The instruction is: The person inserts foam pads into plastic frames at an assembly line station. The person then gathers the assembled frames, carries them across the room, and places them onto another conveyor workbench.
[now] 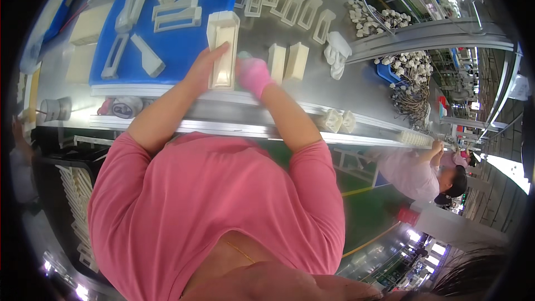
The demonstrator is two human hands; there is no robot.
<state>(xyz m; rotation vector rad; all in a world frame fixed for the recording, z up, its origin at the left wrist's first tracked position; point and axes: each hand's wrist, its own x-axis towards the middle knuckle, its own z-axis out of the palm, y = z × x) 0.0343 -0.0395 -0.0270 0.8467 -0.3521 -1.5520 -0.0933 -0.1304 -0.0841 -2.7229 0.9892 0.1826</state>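
Note:
My left hand (205, 68) is bare and wrapped round a long cream plastic housing (225, 61), held upright over the bench's near edge with its hollow side facing me. My right hand (255, 77), in a pink glove with greyish fingertips, is just right of the housing. Motion blurs its fingers, so whether they touch the housing or grip anything is unclear. Two similar cream housings, a narrow one (276, 62) and a wider one (296, 61), stand on the metal bench beyond that hand. Behind them several cream frames (308, 12) with rectangular openings stand in a row.
A blue mat (131, 50) on the left carries several loose cream frames. White gloves (336, 54) lie to the right, near a metal rail (423, 40). Farther right a blue bin (387, 72) sits by piled wired connectors (412, 86). Another person (412, 173) works down the line.

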